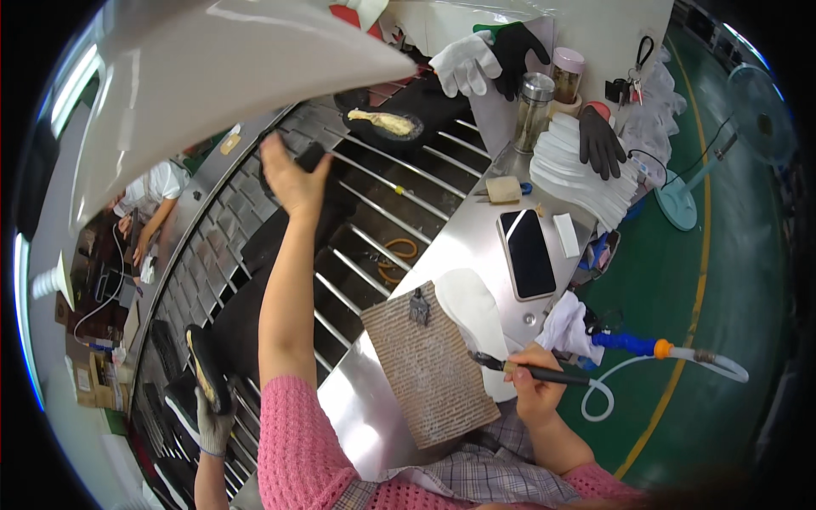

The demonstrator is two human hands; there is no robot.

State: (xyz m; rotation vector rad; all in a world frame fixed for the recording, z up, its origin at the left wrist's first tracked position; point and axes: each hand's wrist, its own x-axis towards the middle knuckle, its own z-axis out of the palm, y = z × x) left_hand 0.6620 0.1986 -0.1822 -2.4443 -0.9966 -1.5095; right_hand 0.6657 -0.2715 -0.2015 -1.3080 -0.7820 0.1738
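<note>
My left hand (pixel 293 180) reaches out over the metal roller conveyor (pixel 387 200), fingers and thumb spread. A dark piece (pixel 311 156) lies right behind it, between thumb and fingers; I see no grip on it. Beyond, a black shoe part (pixel 411 138) with a pale yellow inside rests on the line. My right hand (pixel 535 387) is closed round the black handle of a brush (pixel 552 375), which has a dark tip and a white tube at its back end. The tip is above a white sheet (pixel 470 308) beside a worn corrugated cardboard (pixel 425 374).
A phone (pixel 529 255), a glass bottle (pixel 533 110), white stacked pieces (pixel 568 170) and gloves (pixel 602 140) lie on the metal bench. At lower left, another person's gloved hand (pixel 214 421) holds a black shoe (pixel 208 370). A lamp-like white hood (pixel 238 76) overhangs the line.
</note>
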